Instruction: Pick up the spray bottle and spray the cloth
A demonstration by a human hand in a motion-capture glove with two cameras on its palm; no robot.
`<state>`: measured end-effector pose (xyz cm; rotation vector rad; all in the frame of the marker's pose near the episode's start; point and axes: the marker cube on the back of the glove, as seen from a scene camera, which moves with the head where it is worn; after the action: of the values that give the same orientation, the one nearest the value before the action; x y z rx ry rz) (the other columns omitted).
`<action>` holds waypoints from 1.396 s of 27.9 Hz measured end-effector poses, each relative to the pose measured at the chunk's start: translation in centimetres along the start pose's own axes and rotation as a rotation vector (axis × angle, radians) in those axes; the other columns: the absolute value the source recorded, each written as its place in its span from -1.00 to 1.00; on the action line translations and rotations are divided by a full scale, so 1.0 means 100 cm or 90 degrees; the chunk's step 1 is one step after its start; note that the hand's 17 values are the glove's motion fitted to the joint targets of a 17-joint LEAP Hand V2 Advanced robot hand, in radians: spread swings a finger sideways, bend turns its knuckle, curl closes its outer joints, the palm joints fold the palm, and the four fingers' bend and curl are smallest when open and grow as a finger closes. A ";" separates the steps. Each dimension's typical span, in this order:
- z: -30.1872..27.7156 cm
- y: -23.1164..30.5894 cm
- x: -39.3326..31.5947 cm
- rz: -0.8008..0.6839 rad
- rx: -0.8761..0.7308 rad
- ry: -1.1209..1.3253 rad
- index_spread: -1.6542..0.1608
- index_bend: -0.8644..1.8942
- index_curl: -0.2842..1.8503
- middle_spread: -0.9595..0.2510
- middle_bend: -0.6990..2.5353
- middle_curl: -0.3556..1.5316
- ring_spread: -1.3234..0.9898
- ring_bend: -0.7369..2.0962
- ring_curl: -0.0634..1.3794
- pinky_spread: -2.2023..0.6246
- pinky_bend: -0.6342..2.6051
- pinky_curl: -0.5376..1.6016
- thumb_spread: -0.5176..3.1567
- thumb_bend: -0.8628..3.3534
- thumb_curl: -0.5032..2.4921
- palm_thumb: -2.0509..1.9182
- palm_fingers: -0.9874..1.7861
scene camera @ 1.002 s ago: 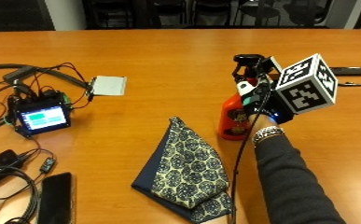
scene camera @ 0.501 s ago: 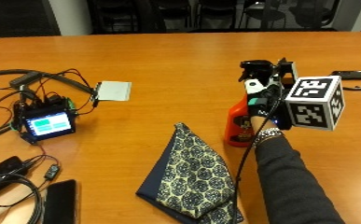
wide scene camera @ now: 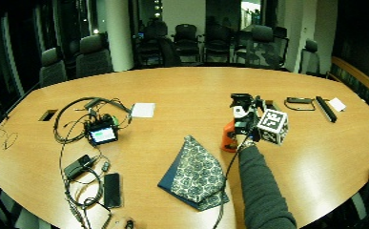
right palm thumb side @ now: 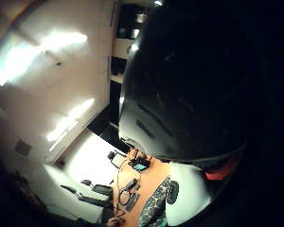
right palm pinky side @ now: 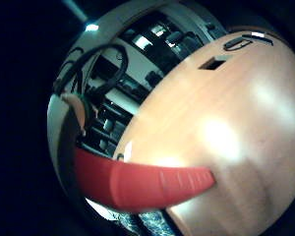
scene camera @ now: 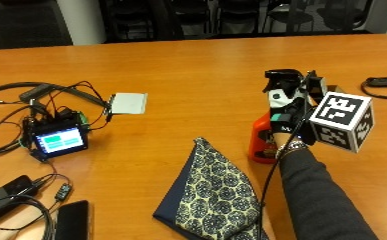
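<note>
The spray bottle [scene camera: 265, 141] is gripped at its neck by the gloved right hand [scene camera: 287, 111], as half a second earlier; bottle and hand now appear slightly lower against the table [scene camera: 199, 70]. The bottle is red with a black spray head, held upright just right of the patterned cloth [scene camera: 213, 195], which lies folded, navy-edged, cream-printed.

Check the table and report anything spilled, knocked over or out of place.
Nothing stands out. The spray bottle stands upright on the table with the gloved right hand at its neck. The patterned cloth lies folded beside it, apart from it, and no spill shows. The cables by the small screen are tangled.
</note>
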<state>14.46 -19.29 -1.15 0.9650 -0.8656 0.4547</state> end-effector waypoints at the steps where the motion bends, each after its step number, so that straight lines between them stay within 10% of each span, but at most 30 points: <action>1: -0.002 -0.001 0.000 -0.013 0.011 0.001 0.52 -0.22 -0.35 0.24 -0.33 -0.12 0.00 -0.09 -0.30 0.42 -0.42 -0.14 -0.27 -0.60 -0.35 0.50 0.68; 17: 0.001 -0.003 -0.029 -0.150 0.025 0.006 0.51 -0.21 -0.28 0.21 -0.26 -0.07 -0.04 -0.01 -0.25 0.32 -0.31 -0.09 -0.40 -0.60 -0.27 0.50 0.76; 39: 0.010 0.056 -0.087 -0.767 -0.168 0.347 0.51 -0.18 -0.22 0.22 -0.23 -0.06 -0.04 0.02 -0.25 0.31 -0.29 -0.09 -0.43 -0.60 -0.21 0.50 0.73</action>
<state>5.03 -17.01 -4.88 0.8841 0.2202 -0.4244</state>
